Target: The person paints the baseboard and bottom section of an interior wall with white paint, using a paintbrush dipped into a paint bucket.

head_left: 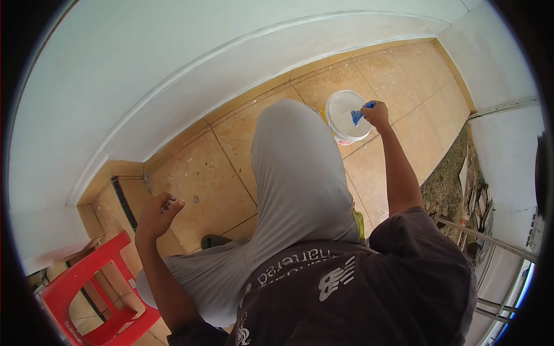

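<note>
Bucket (346,115) sits on the tiled floor (208,173) at about one o'clock, just past the person's raised knee. The right hand (376,114) is closed around a blue tool (358,116) dipped inside it. The left hand (157,214) hangs at eight o'clock, fingers loosely curled, holding nothing, near a red stool (86,277)

soft even daylight, no hard shadows; strong fisheye bending, black vignette at corners, slight blur toward edges.
</note>
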Demonstrator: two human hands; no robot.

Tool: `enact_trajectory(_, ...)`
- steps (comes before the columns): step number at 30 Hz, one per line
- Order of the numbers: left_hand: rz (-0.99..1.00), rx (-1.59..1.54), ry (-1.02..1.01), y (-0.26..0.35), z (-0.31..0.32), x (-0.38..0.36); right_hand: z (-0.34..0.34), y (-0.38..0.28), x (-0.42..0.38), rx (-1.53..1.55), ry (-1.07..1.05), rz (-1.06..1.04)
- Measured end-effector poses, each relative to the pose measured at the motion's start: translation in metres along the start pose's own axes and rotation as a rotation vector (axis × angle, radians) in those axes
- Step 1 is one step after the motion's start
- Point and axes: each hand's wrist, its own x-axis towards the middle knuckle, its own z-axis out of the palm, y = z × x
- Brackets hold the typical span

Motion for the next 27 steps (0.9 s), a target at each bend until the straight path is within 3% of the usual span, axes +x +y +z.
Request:
enact_trajectory(5, 0.032, -0.014, 0.004, 0.003, -0.002, 0.001, -0.073, -0.010, -0.003, 0.527, 0.045, 0.073)
enact_trajectory(10, 0.059, -0.030, 0.001, 0.010, -0.003, 0.003, -0.097, 0.017, -0.002, 0.661, 0.076, 0.197)
enact_trajectory(16, 0.045, -0.028, -0.014, 0.012, -0.002, 0.002, -0.078, 0.008, -0.018, 0.489, 0.186, 0.182)
enact_trajectory(27, 0.041, -0.033, -0.015, 0.012, 0.000, 0.002, -0.064, -0.023, -0.014, 0.295, 0.186, 0.022)
